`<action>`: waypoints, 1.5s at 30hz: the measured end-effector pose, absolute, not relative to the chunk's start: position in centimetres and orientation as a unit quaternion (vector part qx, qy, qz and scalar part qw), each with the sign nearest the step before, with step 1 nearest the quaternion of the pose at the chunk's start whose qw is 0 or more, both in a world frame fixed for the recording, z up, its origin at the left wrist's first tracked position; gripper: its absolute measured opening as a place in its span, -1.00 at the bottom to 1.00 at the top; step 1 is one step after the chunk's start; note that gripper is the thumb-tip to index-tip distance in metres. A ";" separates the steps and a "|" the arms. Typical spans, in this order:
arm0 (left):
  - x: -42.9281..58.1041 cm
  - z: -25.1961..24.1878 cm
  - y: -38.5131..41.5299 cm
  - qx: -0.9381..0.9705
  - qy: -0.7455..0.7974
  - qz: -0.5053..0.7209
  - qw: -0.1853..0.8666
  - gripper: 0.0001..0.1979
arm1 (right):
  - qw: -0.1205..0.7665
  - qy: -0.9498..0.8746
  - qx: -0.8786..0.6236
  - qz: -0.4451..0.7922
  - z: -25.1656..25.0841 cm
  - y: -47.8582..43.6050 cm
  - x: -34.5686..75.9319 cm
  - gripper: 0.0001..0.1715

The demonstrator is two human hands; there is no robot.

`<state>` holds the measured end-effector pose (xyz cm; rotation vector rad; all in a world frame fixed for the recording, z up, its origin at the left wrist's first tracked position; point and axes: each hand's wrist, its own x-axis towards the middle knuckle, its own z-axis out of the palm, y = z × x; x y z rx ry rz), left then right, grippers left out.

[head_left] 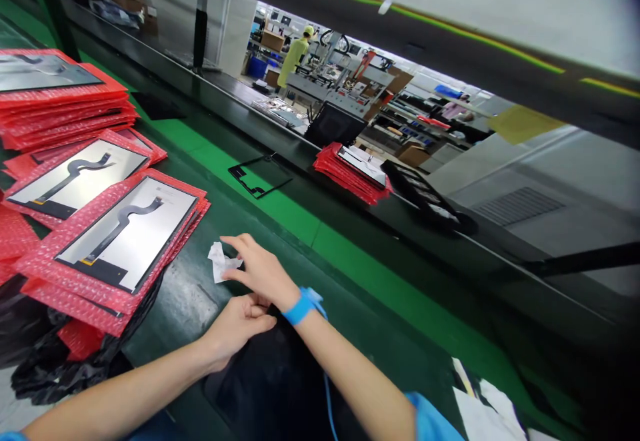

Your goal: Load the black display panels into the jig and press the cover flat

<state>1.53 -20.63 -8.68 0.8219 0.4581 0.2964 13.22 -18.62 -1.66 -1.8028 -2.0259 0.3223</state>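
My left hand (237, 328) is closed, thumb and fingers pinched at the upper corner of a dark, flat, screen-like panel (280, 381) at the bench's near edge. My right hand (265, 271), wearing a blue wrist strap (301, 306), reaches just beyond it with thumb and index finger spread. Between those fingertips is a crumpled white wipe (219, 262) on the green bench mat; the thumb tip overlaps its edge, and I cannot tell whether it touches. To the left, a display panel with a ribbon cable (145, 228) lies on pink bubble-wrap sleeves (45, 254).
More red bubble-wrap sleeves (65, 118) are piled at far left. A thin black frame (260, 174) lies farther back on the bench. A shelf behind holds another sleeve stack (350, 178) and a black tray (423, 194). White papers (483, 414) lie at lower right.
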 end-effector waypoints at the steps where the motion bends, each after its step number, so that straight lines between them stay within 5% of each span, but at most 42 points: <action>1: 1.5 -8.7 -20.6 0.392 0.217 0.141 0.883 -0.61 | 0.202 -0.731 -0.641 0.119 -2.3 -17.2 12.7 -0.60; 3: 1.4 -8.6 -20.6 0.384 0.214 0.134 0.888 -0.61 | 0.204 -0.727 -0.645 0.119 -3.0 -15.8 13.0 -0.79; 11: 0.7 -7.5 -20.6 0.357 0.198 0.112 0.906 -0.63 | 0.288 -0.592 -0.751 0.045 0.1 -22.2 18.8 -0.83; 19: 0.7 -7.0 -20.6 0.363 0.209 0.133 0.898 -0.69 | 0.246 -0.664 -0.653 0.269 1.0 -26.8 16.4 -0.74; 23: 0.7 -7.0 -20.6 0.370 0.200 0.133 0.897 -0.65 | 0.183 -0.621 -0.705 0.289 1.1 -25.9 16.9 -0.90; 27: 0.8 -7.2 -20.8 0.400 0.202 0.155 0.880 -0.65 | 0.142 -0.604 -0.723 0.305 0.6 -25.1 16.6 -0.79; 45: 1.2 -6.9 -21.1 0.410 0.203 0.165 0.874 -0.67 | 0.320 -0.442 -0.736 0.400 -1.2 -26.3 17.7 -0.59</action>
